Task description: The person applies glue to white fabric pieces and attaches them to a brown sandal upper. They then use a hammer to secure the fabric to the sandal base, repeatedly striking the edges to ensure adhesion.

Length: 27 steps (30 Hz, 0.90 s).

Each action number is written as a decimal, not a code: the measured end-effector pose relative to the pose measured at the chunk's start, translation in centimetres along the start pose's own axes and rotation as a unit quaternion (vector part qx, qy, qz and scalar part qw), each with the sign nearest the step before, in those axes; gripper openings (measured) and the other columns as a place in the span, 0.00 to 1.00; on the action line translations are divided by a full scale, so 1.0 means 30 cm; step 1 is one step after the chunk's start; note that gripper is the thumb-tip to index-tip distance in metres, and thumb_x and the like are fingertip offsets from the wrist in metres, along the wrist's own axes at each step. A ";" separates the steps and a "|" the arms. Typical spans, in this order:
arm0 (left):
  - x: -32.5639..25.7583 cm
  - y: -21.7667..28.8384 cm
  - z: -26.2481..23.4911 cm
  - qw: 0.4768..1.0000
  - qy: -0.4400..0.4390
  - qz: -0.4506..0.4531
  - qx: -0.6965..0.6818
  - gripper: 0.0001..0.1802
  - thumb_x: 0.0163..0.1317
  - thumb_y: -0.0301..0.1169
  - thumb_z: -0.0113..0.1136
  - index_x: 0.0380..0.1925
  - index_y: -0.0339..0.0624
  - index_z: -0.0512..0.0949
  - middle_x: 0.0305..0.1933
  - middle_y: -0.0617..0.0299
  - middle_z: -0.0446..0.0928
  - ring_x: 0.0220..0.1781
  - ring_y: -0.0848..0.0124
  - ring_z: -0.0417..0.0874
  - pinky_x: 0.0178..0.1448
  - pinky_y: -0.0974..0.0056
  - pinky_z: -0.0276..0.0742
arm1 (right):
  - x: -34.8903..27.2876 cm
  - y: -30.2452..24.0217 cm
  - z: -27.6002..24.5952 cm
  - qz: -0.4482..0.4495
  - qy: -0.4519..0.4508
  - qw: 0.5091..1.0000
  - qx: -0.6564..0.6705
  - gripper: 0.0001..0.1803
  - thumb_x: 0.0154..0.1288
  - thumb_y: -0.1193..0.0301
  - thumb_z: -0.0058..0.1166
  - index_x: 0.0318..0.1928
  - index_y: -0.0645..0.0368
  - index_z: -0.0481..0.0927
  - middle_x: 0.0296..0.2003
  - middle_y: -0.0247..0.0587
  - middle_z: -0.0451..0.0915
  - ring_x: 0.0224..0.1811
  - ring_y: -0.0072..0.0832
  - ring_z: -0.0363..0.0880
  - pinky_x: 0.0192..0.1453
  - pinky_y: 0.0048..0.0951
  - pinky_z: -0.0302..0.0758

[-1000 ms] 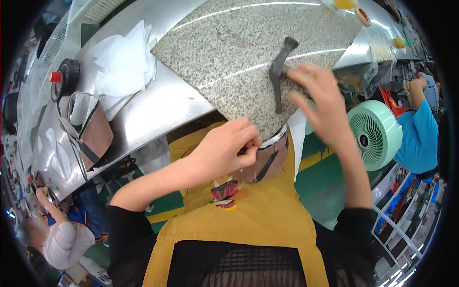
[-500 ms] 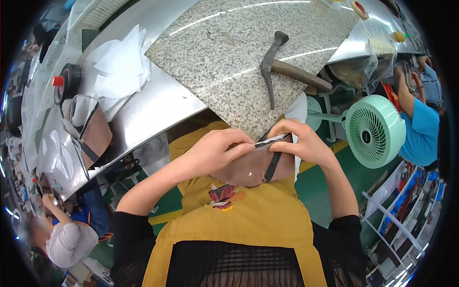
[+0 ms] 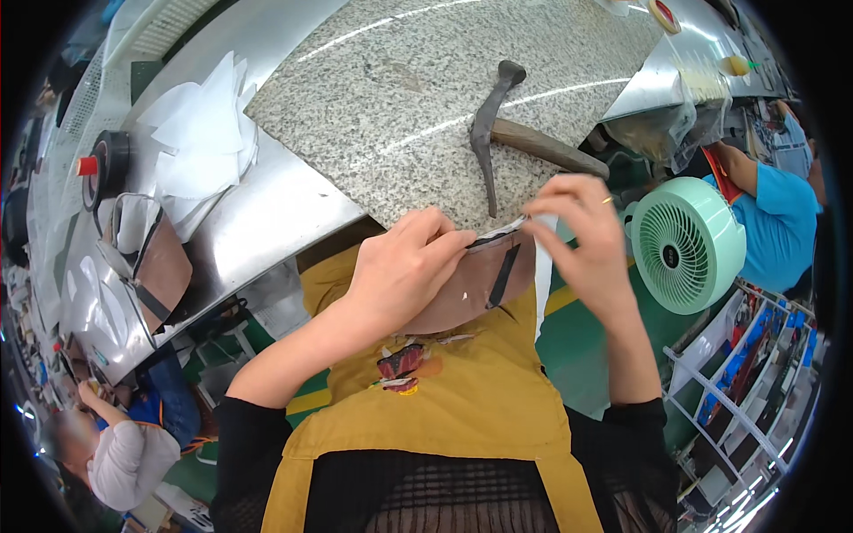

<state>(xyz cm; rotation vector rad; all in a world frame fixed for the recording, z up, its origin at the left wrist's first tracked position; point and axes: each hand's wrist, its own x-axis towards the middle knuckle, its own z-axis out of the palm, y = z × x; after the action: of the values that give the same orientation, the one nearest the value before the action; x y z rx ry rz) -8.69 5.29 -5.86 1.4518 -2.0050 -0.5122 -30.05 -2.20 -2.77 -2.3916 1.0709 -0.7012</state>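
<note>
A brown leather-like piece with a black strip across it and a white-and-black top edge lies against my yellow apron, in front of the stone slab. My left hand pinches the left part of its top edge between thumb and fingers. At the right end of that edge, the thumb and forefinger of my right hand come together on the white lining; its other fingers are raised and slightly blurred. Just beyond the piece, a hammer with a wooden handle and dark metal head rests on the slab.
The speckled stone slab spans the front. On the metal table at left lie white sheets, a black roll and a similar brown piece. A green fan stands right. People sit on both sides.
My right hand has moved up, its fingers going from around the piece's right end to a pinch at the top corner. My left hand keeps its hold. The view has shifted slightly.
</note>
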 end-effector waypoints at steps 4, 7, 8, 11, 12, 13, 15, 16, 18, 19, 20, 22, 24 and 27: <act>0.007 -0.016 -0.002 0.998 0.010 0.057 0.010 0.14 0.48 0.24 0.64 0.38 0.49 0.82 0.29 0.68 0.73 0.30 0.71 0.77 0.26 0.67 0.73 | 0.146 0.044 0.010 -0.074 0.059 0.980 -0.177 0.15 0.55 0.67 0.62 0.44 0.55 0.77 0.41 0.36 0.75 0.43 0.38 0.75 0.43 0.35 0.74; 0.012 -0.017 -0.006 0.992 0.007 0.114 0.045 0.17 0.44 0.24 0.62 0.39 0.47 0.81 0.29 0.68 0.71 0.29 0.72 0.75 0.26 0.67 0.72 | 0.182 0.102 0.079 -0.028 -0.022 0.983 -0.178 0.18 0.59 0.67 0.59 0.48 0.56 0.73 0.41 0.39 0.76 0.45 0.41 0.77 0.43 0.35 0.75; 0.015 -0.018 -0.005 0.989 0.005 0.135 0.061 0.18 0.42 0.24 0.61 0.39 0.47 0.81 0.29 0.68 0.71 0.29 0.72 0.75 0.26 0.68 0.72 | 0.176 0.102 0.071 0.001 -0.035 0.989 -0.141 0.17 0.60 0.67 0.58 0.48 0.56 0.73 0.42 0.40 0.76 0.44 0.42 0.77 0.43 0.35 0.75; 0.017 -0.046 -0.011 0.979 0.006 0.182 0.090 0.19 0.44 0.26 0.59 0.41 0.45 0.79 0.30 0.68 0.68 0.28 0.73 0.72 0.30 0.69 0.68 | 0.160 0.050 0.016 0.041 -0.034 0.998 -0.032 0.13 0.66 0.69 0.53 0.47 0.61 0.72 0.40 0.43 0.76 0.40 0.44 0.77 0.42 0.34 0.74; 0.014 -0.052 -0.013 0.976 0.002 0.193 0.097 0.19 0.44 0.26 0.58 0.41 0.45 0.79 0.30 0.67 0.68 0.28 0.73 0.71 0.31 0.68 0.67 | 0.138 0.010 -0.028 0.093 -0.064 0.992 0.049 0.12 0.66 0.71 0.51 0.48 0.63 0.72 0.39 0.44 0.76 0.39 0.42 0.77 0.43 0.34 0.74; 0.009 -0.058 -0.013 0.975 -0.002 0.197 0.103 0.19 0.44 0.26 0.58 0.42 0.44 0.79 0.30 0.67 0.67 0.29 0.73 0.71 0.31 0.68 0.66 | 0.104 -0.020 -0.068 0.144 -0.093 0.976 0.132 0.11 0.66 0.74 0.49 0.48 0.64 0.72 0.38 0.44 0.76 0.38 0.40 0.77 0.43 0.33 0.74; 0.013 -0.068 -0.010 0.970 -0.012 0.220 0.104 0.20 0.45 0.25 0.58 0.42 0.43 0.78 0.30 0.67 0.66 0.29 0.73 0.70 0.32 0.68 0.64 | -0.007 -0.053 -0.149 0.169 -0.194 0.961 0.102 0.12 0.67 0.78 0.45 0.50 0.67 0.71 0.38 0.46 0.76 0.38 0.38 0.76 0.44 0.31 0.73; 0.018 -0.070 -0.008 0.967 -0.012 0.230 0.107 0.20 0.45 0.25 0.58 0.42 0.43 0.78 0.30 0.67 0.66 0.29 0.73 0.70 0.31 0.68 0.63 | -0.029 -0.099 -0.144 0.134 -0.169 0.971 0.104 0.15 0.66 0.80 0.45 0.53 0.66 0.71 0.41 0.48 0.76 0.39 0.39 0.77 0.45 0.31 0.73; 0.022 -0.074 -0.006 0.962 -0.011 0.247 0.115 0.20 0.45 0.25 0.58 0.42 0.42 0.78 0.30 0.66 0.66 0.29 0.73 0.70 0.31 0.68 0.63 | -0.042 -0.124 -0.122 0.161 -0.181 0.961 0.133 0.10 0.68 0.76 0.42 0.48 0.65 0.71 0.34 0.43 0.73 0.32 0.32 0.71 0.37 0.27 0.70; 0.022 -0.076 -0.008 0.961 -0.013 0.250 0.114 0.20 0.45 0.25 0.58 0.42 0.42 0.78 0.30 0.66 0.66 0.29 0.73 0.70 0.31 0.68 0.63 | -0.046 -0.131 -0.117 0.174 -0.190 0.956 0.143 0.10 0.68 0.75 0.43 0.47 0.65 0.72 0.33 0.43 0.72 0.31 0.32 0.70 0.36 0.27 0.70; 0.023 -0.078 -0.010 0.961 -0.015 0.252 0.115 0.19 0.45 0.25 0.58 0.42 0.42 0.78 0.30 0.66 0.66 0.29 0.73 0.70 0.31 0.68 0.63 | -0.033 -0.130 -0.139 0.185 -0.202 0.951 0.143 0.14 0.65 0.78 0.46 0.51 0.64 0.71 0.38 0.47 0.75 0.36 0.39 0.74 0.40 0.31 0.73; 0.020 -0.082 -0.007 0.962 -0.013 0.251 0.110 0.18 0.45 0.25 0.58 0.41 0.41 0.77 0.30 0.66 0.66 0.29 0.72 0.70 0.31 0.68 0.64 | -0.025 -0.137 -0.147 0.168 -0.199 0.956 0.133 0.19 0.60 0.80 0.49 0.54 0.63 0.71 0.44 0.51 0.77 0.42 0.48 0.78 0.44 0.34 0.76; 0.023 -0.085 -0.003 0.963 -0.007 0.251 0.098 0.16 0.45 0.25 0.58 0.39 0.41 0.77 0.30 0.66 0.67 0.29 0.72 0.71 0.31 0.68 0.64 | -0.034 -0.146 -0.132 0.123 -0.187 0.970 0.095 0.23 0.56 0.81 0.50 0.55 0.62 0.71 0.45 0.50 0.77 0.43 0.48 0.78 0.44 0.35 0.76; 0.017 -0.095 0.009 0.965 -0.009 0.246 0.091 0.14 0.45 0.26 0.59 0.35 0.41 0.76 0.30 0.65 0.68 0.30 0.72 0.71 0.31 0.68 0.64 | -0.040 -0.140 -0.109 0.126 -0.247 0.957 0.084 0.27 0.52 0.81 0.51 0.56 0.60 0.69 0.45 0.47 0.77 0.42 0.46 0.78 0.41 0.36 0.76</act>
<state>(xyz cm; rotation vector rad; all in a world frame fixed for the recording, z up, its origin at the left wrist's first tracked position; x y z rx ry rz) -6.96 3.88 -7.72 0.9868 -2.3684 -0.1290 -30.36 0.73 1.83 -2.0717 1.0195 -0.0871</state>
